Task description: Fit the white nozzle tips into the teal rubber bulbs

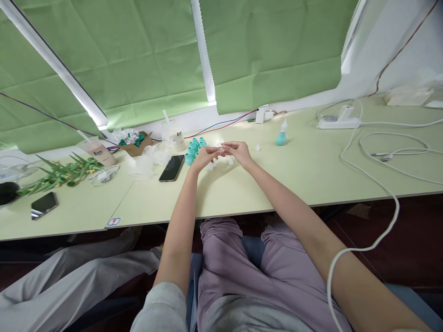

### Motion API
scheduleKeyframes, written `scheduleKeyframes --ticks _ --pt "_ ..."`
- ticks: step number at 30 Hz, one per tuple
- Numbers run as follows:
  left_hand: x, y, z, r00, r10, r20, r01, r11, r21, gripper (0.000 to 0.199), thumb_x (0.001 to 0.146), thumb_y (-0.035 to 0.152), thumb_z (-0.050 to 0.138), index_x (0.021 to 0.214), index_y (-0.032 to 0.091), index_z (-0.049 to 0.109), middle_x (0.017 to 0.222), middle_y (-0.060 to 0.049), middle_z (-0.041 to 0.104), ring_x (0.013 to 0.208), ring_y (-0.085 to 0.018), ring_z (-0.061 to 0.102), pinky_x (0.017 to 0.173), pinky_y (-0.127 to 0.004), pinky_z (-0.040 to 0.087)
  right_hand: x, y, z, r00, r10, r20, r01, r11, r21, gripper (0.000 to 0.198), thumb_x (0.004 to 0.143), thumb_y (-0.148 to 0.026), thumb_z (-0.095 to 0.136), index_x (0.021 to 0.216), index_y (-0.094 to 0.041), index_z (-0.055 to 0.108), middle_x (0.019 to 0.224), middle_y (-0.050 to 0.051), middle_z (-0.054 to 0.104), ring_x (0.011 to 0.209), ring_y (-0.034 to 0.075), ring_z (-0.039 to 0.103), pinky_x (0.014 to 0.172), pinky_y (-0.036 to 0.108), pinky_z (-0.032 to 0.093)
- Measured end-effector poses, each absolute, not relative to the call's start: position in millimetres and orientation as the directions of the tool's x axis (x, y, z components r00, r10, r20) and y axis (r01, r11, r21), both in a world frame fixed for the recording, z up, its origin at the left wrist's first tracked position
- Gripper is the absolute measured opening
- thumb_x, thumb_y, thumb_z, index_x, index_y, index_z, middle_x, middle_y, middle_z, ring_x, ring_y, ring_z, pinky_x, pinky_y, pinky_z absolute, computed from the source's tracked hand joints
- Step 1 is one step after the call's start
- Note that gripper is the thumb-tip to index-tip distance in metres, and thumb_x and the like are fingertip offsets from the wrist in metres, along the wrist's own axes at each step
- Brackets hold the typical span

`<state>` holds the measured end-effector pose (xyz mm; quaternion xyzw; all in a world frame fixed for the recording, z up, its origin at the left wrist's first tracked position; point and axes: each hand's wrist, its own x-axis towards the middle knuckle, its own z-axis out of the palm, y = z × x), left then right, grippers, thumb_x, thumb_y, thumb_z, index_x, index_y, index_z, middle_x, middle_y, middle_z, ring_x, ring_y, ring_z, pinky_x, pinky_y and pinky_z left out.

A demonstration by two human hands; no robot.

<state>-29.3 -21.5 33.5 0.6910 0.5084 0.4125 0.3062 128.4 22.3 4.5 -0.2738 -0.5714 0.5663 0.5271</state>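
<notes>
The table (pale yellowish) carries teal pieces, phones, cables.

The surface carries two phones, two drink cups, one cardboard box and one power strip. There are two hands and one white-tipped teal bulb.

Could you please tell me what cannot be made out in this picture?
In the head view:
Anything between left hand and right hand: small, obscured by fingers.
White pieces below: exact number, hidden by the hands.
Dark object: cut off by the left edge.
Pink drink's fine print: too small.
</notes>
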Motion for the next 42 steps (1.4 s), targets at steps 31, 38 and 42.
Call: scheduleKeyframes --ticks 31,38,42 --pt "-30.4 -24.1 36.4 0.116 0.952 0.284 0.306 -0.306 0.901 0.047 0.070 0.049 0.068 0.099 0.012 0.069 0.083 -0.009 0.068 0.064 -0.009 0.048 0.046 -0.018 0.035 163.4 35.3 20.4 -0.205 0.820 0.535 0.236 0.572 -0.785 0.048 0.087 -0.055 0.043 0.120 -0.023 0.057 0.125 0.007 0.055 0.103 0.017 0.055 0.083 0.030 0.049" --pt "-35.6 -20.0 31.2 0.119 0.963 0.243 0.303 -0.269 0.914 0.049 0.068 0.048 0.070 0.104 0.015 0.064 0.090 -0.007 0.068 0.069 -0.010 0.054 0.048 -0.019 0.039 211.4 65.8 -17.2 0.082 0.889 0.451 0.800 0.211 -0.562 0.022 0.078 -0.017 0.055 0.095 -0.015 0.068 0.107 0.015 0.060 0.107 0.028 0.048 0.095 0.046 0.033" --pt "-35.7 -21.0 31.7 0.122 0.967 0.225 0.325 -0.253 0.911 0.049 0.069 0.047 0.069 0.105 0.015 0.063 0.096 -0.008 0.066 0.073 -0.010 0.054 0.050 -0.018 0.040 210.2 70.5 -20.1 0.024 0.934 0.357 0.700 0.239 -0.673 0.020 0.076 -0.008 0.052 0.085 -0.013 0.068 0.088 0.012 0.065 0.084 0.018 0.057 0.084 0.035 0.042"
